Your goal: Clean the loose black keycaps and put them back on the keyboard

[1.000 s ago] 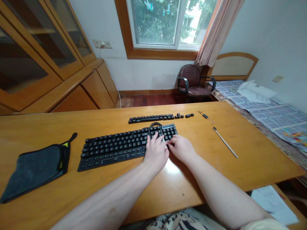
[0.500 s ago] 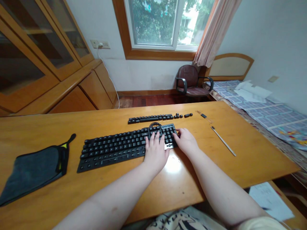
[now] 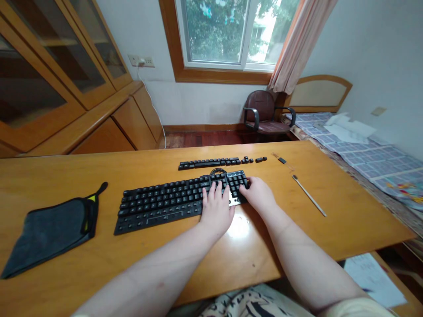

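A black keyboard (image 3: pixel 158 200) lies slightly slanted on the desk, its nearest rows showing bare key sockets. My left hand (image 3: pixel 216 209) rests flat on its right-centre part with fingers spread. At the keyboard's right end, my right hand (image 3: pixel 259 193) grips the edge, thumb on the top side and the other fingers curled, partly hidden. Behind the keyboard, removed black keycaps (image 3: pixel 211 164) are lined up in rows, with a few single ones to their right. A coiled black cable (image 3: pixel 218 171) sits just behind the keyboard's back edge.
On the wooden desk (image 3: pixel 148 273), a dark grey pouch (image 3: pixel 56 226) lies at left. A thin stick-like brush (image 3: pixel 309 196) and a small wire tool with a black middle (image 3: pixel 282 160) lie at right. Beyond are an office chair (image 3: pixel 262 112) and a bed (image 3: pixel 380 163).
The keyboard has shifted slightly to the right on the desk, with both hands still on it. The view has also moved a little.
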A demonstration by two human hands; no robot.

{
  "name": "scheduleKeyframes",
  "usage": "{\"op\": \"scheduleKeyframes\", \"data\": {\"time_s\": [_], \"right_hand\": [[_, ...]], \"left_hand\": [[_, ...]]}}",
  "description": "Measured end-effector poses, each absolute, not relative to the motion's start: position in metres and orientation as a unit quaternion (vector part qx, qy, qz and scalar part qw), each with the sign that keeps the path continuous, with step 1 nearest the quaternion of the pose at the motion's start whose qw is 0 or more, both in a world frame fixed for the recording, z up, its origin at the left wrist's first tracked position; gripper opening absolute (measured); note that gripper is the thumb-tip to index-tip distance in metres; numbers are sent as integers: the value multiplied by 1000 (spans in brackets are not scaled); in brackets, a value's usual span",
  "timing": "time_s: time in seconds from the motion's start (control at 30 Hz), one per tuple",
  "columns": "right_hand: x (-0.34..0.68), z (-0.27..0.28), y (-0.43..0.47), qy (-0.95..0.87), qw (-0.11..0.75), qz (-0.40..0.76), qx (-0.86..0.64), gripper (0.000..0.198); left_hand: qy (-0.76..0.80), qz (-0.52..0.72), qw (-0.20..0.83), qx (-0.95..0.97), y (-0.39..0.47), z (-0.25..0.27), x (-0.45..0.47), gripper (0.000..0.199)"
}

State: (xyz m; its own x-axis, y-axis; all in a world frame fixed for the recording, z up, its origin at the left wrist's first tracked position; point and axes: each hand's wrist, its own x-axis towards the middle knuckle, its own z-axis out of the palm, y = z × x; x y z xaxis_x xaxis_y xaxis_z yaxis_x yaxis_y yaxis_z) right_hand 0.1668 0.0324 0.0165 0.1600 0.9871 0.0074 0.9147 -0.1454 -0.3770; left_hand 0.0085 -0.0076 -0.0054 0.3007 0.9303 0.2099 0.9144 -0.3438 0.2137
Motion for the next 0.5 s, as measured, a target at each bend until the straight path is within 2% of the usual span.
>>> {"op": "scheduleKeyframes", "data": {"time_s": [0.27,0.5], "right_hand": [[208,27,38,-554,89,83,-824,33],[214,45,37,-552,130,51,-822,36]], "left_hand": [[564,125,18,816,-9,-3,8,64],[569,123,19,813,-9,-4,9,64]]}}
